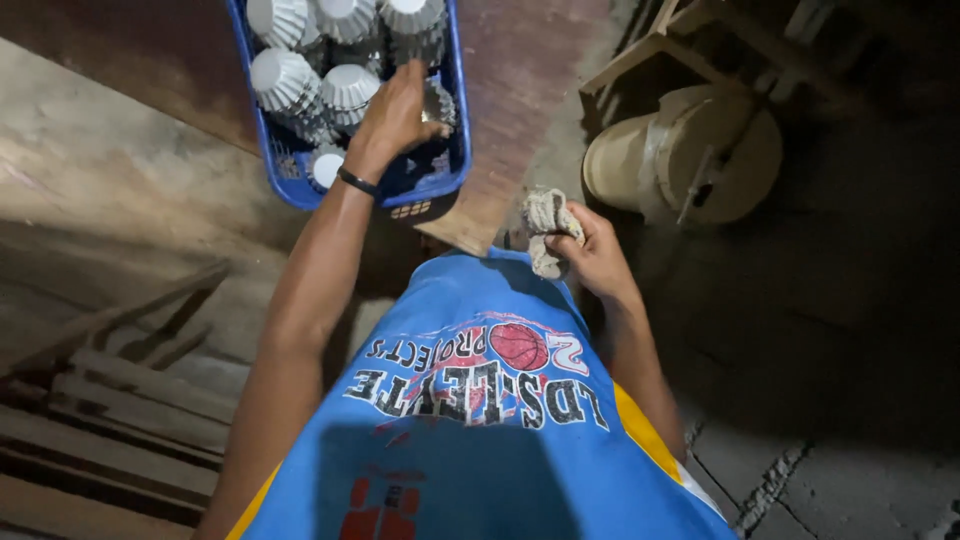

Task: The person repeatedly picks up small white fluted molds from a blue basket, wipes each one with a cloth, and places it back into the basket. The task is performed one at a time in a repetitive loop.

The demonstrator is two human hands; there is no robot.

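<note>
A person in a blue sleeveless jersey [480, 420] with yellow side trim looks down over their own chest in a dim workspace with a concrete floor [800, 460]. Nearest the body, the right hand [590, 250] is closed around a crumpled grey-beige rag [548, 228], held just off the jersey's upper edge and beside the corner of a reddish-brown board [520, 110] that runs away from the viewer. The left arm stretches forward, a thin dark band [358, 182] around the wrist, and the left hand [395, 120] reaches down into a blue plastic crate [455, 150], fingers curled over the fluted metal baking moulds [300, 85] piled inside; whether the hand grips one of them or only rests on them cannot be told, since the fingers hide what lies beneath. The moulds, silvery and ribbed, lie mostly upside down, heaped across the crate's far and left parts, with one lying near the front left corner showing a pale round face [326, 168]. The crate sits on the board's left side at the top of the view. To the right, well apart from the hands, a pale round drum-like object [690, 150] lies on its side among wooden frame pieces [700, 50]. At lower left, rough wooden slats [120, 400] lie side by side.
</note>
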